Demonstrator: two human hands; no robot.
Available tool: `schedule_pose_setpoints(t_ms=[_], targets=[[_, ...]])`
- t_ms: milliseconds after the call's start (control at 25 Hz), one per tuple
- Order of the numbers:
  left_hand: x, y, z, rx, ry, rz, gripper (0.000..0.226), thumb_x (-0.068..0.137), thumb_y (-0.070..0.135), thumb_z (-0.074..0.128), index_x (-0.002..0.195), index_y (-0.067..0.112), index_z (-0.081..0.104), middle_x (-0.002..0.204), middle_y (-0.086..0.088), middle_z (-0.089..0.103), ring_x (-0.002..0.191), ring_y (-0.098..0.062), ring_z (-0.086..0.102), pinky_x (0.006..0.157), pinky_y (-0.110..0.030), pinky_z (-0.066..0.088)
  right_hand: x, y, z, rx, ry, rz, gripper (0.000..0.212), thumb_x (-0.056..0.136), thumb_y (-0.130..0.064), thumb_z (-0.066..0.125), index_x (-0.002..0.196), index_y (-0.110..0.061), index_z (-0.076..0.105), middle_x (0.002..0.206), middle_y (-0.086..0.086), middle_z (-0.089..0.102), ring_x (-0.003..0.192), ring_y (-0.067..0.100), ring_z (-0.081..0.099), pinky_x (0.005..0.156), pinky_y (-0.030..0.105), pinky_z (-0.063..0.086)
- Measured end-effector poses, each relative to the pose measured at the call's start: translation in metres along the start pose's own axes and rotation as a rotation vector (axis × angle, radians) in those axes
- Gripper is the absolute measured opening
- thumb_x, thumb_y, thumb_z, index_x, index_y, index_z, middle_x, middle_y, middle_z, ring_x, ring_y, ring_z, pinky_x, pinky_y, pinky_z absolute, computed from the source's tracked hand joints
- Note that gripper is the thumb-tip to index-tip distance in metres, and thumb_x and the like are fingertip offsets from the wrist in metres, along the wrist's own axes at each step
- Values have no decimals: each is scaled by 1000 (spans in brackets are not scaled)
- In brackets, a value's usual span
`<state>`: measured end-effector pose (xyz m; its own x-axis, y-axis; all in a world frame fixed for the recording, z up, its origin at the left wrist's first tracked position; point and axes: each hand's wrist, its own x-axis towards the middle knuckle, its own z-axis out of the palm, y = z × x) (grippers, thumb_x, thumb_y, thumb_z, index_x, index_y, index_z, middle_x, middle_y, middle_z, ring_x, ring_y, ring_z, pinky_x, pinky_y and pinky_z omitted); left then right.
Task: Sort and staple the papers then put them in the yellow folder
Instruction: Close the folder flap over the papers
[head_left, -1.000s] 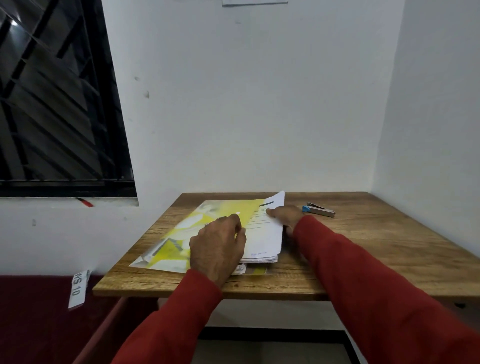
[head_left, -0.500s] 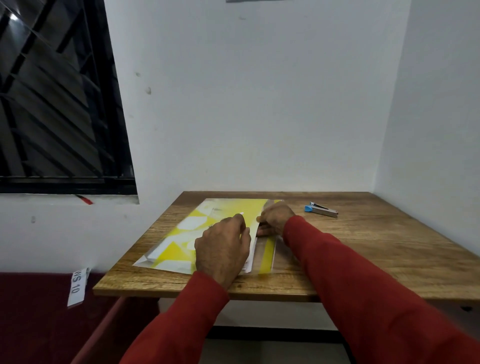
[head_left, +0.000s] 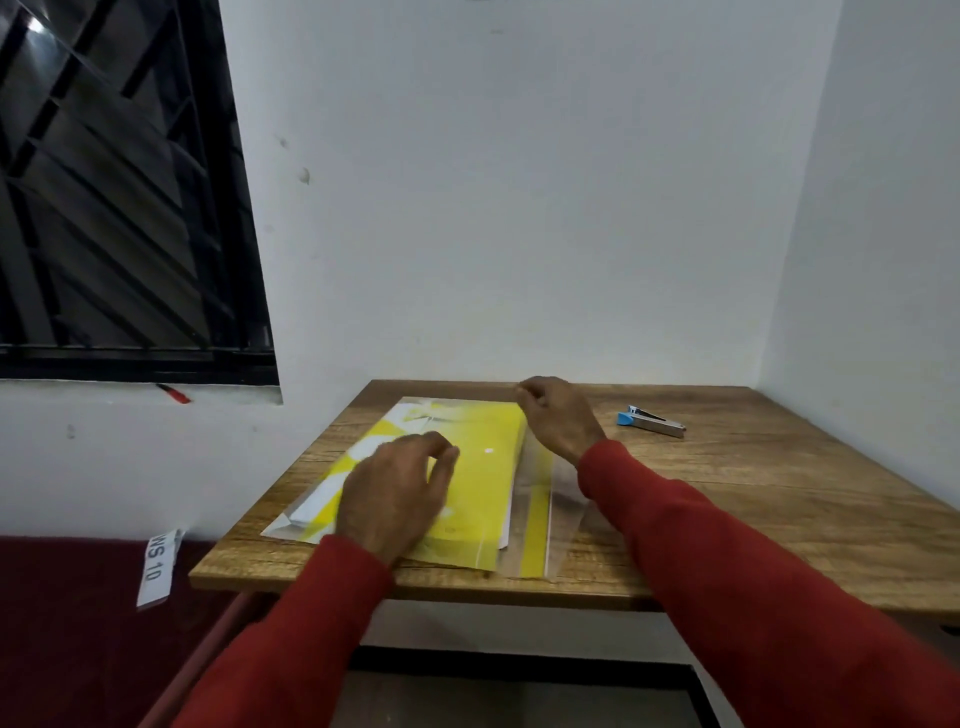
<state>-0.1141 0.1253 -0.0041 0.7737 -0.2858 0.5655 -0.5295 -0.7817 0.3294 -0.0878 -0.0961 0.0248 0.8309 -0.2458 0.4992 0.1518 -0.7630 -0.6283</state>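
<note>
1. Head view, centre: the yellow folder (head_left: 483, 483) lies flat on the wooden table (head_left: 753, 499), reaching from the near edge toward the wall. A thin white edge of the papers (head_left: 508, 514) shows along the folder's right side, inside it.
2. Right of that edge a clear flap (head_left: 563, 512) with a yellow strip lies open on the tabletop.
3. Left hand (head_left: 395, 493), lower centre: it rests palm down on the folder's cover, fingers loosely curled and spread, pressing rather than gripping; nothing is held in it.
4. Right hand (head_left: 558, 415), just above centre: it is at the folder's far right corner, fingers curled with fingertips drawn together. It seems to pinch the top of the clear flap, though the blur makes this uncertain.
5. Right of centre: a stapler (head_left: 652, 421) with a blue end lies on the table, apart from both hands.
6. Both sleeves are red; a dark barred window (head_left: 119, 197) fills the upper left.
</note>
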Motion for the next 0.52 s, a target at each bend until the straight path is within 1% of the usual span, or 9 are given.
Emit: schedule_pose_setpoints(t_ms=[40, 120, 160, 200, 280, 360, 440, 480, 520], targets=[[5, -14, -1, 26, -85, -21, 34, 98, 54, 42, 116, 35, 63, 122, 9, 66, 118, -17, 57, 94, -37, 46, -2, -6, 4, -21, -82, -89, 31, 100, -32, 52, 117, -12, 69, 119, 3, 67, 109, 16, 59, 93, 28, 44], [8, -31, 1, 124, -336, -79, 48, 96, 63, 34, 136, 41, 49, 150, 8, 45, 143, -21, 33, 116, -49, 25, -7, -16, 22, -112, -312, -185, 42, 100, -44, 47, 132, -20, 61, 141, 2, 55, 133, 18, 47, 109, 31, 35], [6, -33, 4, 155, -440, -104, 54, 95, 67, 29, 143, 44, 40, 159, 8, 31, 150, -24, 20, 119, -54, 12, -9, -17, 33, -200, -434, -182, 49, 100, -52, 42, 141, -27, 52, 153, 1, 42, 144, 21, 33, 117, 36, 26], [2, -32, 8, 168, -499, -119, 59, 94, 70, 24, 147, 46, 33, 163, 10, 21, 152, -25, 11, 118, -57, 5, -10, -14, 40, -310, -540, -160, 56, 99, -60, 34, 148, -34, 40, 161, -1, 28, 150, 24, 20, 121, 44, 17], [-3, -32, 13, 165, -496, -119, 62, 94, 72, 19, 150, 47, 25, 164, 12, 12, 153, -25, 4, 118, -58, 1, -9, -1, 49, -493, -669, -90, 64, 96, -70, 21, 154, -43, 18, 166, -6, 6, 153, 28, 2, 121, 53, 5], [-4, -33, 13, 161, -470, -119, 60, 94, 70, 19, 150, 48, 23, 165, 12, 11, 153, -25, 4, 118, -58, 1, -10, 6, 50, -579, -730, -45, 67, 93, -74, 16, 154, -46, 7, 165, -10, -4, 153, 27, -5, 121, 54, 0], [-3, -31, 12, 178, -481, -124, 60, 95, 70, 20, 150, 48, 23, 165, 11, 12, 152, -26, 5, 118, -59, 3, -9, 5, 43, -548, -775, -23, 68, 94, -73, 16, 155, -44, 5, 165, -10, -6, 152, 24, -7, 121, 54, -2], [-3, -28, 12, 187, -485, -126, 61, 94, 71, 20, 150, 47, 25, 164, 10, 13, 152, -26, 8, 118, -60, 5, -8, 5, 37, -464, -769, -5, 67, 96, -70, 18, 156, -42, 7, 165, -9, -3, 153, 23, -6, 121, 53, -2], [-3, -26, 12, 193, -484, -127, 63, 92, 74, 21, 149, 46, 28, 164, 9, 16, 152, -27, 11, 118, -60, 8, -6, 9, 32, -350, -714, 14, 65, 98, -65, 22, 156, -37, 11, 166, -6, 3, 153, 23, -1, 122, 50, 0]])
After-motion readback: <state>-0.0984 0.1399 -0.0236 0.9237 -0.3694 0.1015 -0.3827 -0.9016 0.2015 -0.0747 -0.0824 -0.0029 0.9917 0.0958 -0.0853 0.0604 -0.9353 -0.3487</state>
